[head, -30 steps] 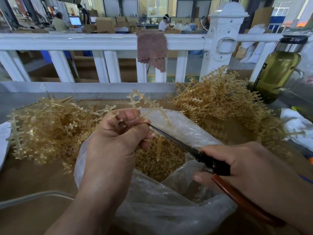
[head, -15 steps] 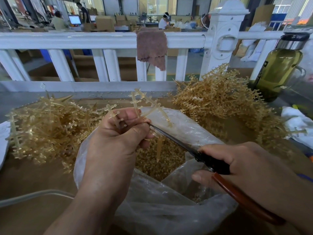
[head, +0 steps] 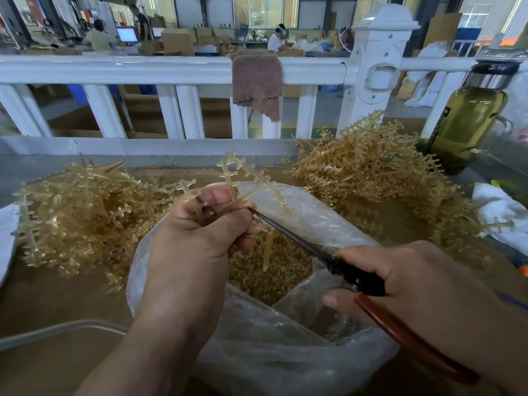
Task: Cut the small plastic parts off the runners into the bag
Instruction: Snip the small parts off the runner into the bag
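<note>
The runner, an amber branched strip with small parts on its side arms, is held up over the mouth of the clear bag, just above centre. The left hand pinches its stem, fingers and thumb curled round it. A loose stalk hangs below the hand, over the cut parts heaped inside the bag.

The right hand, at 4 o'clock, grips the scissors by their red-brown handles. The dark blade runs toward 10 o'clock. Its tip meets the left thumb, which hides whether it is biting the stem; probably it touches it.

Against the picture half a second before, almost nothing has shifted: runner, blade and both hands keep the same pose.

On the brown desk, a heap of runners lies at 9 o'clock beside the bag, and a taller heap at 2 o'clock. A green bottle stands beyond that heap, upright. A white rag lies at 3 o'clock. A clear tray rim shows at 8 o'clock. At 12 o'clock a white railing closes the desk's far side, with a brown cloth draped over it.
</note>
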`<state>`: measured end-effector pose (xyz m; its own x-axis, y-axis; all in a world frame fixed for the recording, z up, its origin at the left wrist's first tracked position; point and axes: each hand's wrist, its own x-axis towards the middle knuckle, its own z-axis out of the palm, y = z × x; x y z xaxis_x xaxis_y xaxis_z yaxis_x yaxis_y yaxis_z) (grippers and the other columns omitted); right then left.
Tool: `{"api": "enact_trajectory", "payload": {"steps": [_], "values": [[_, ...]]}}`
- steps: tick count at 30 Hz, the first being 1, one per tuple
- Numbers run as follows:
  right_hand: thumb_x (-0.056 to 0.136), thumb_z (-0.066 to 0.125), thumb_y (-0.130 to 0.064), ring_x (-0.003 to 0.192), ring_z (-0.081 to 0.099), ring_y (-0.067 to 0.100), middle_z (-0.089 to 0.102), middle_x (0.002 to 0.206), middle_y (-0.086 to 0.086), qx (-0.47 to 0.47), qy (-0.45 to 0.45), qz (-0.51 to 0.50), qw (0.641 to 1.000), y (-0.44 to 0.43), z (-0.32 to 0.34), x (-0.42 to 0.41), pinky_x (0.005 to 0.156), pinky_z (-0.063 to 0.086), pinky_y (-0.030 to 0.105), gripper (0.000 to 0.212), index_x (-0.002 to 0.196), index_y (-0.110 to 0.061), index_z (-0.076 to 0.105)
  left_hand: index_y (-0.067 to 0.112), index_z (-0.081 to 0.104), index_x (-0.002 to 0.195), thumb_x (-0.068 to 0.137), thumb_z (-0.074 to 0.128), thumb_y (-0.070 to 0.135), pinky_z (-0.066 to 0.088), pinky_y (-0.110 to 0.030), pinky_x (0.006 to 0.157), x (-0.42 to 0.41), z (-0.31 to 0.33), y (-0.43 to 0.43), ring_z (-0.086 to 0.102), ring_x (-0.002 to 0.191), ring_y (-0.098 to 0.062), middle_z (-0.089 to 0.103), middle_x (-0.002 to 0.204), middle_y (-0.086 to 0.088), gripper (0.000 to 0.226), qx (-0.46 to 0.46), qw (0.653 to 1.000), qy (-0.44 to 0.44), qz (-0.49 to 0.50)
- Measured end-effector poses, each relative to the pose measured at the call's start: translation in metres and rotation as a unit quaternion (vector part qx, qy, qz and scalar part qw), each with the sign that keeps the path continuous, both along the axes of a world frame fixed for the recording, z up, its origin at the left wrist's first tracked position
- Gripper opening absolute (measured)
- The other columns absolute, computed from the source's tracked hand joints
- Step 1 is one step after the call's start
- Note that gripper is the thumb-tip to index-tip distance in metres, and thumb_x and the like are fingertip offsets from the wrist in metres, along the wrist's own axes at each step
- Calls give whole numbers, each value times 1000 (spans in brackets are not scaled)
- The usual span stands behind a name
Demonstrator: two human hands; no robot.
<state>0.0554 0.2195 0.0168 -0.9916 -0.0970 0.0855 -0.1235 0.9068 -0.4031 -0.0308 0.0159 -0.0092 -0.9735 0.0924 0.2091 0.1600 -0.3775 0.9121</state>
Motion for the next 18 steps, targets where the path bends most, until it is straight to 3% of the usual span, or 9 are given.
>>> {"api": "enact_trajectory", "payload": {"steps": [8, 12, 18], "values": [[71, 39, -85, 63, 59, 4, 62, 73, -14, -8, 7, 8, 1000, 3, -5, -1, 64, 44, 20, 62, 91, -31, 62, 12, 62, 88, 88, 64, -7, 53, -19, 57, -1, 0, 1, 65, 64, -13, 67, 72, -3, 19, -3, 1000, 3, -10], [74, 41, -82, 61, 58, 5, 62, 73, -13, -9, 10, 12, 1000, 2, -4, -1, 63, 43, 20, 58, 86, -29, 61, 14, 62, 81, 88, 64, -7, 52, -20, 58, -1, 0, 1, 64, 65, -13, 64, 68, 0, 22, -14, 1000, 12, -12], [78, 52, -72, 62, 57, 9, 60, 70, -10, 2, 13, 8, 1000, -1, -1, 0, 57, 40, 20, 49, 83, -24, 61, 13, 60, 92, 88, 64, -8, 52, -19, 56, 0, 1, 0, 66, 64, -13, 66, 69, 2, 21, 16, 1000, 2, -13]]}}
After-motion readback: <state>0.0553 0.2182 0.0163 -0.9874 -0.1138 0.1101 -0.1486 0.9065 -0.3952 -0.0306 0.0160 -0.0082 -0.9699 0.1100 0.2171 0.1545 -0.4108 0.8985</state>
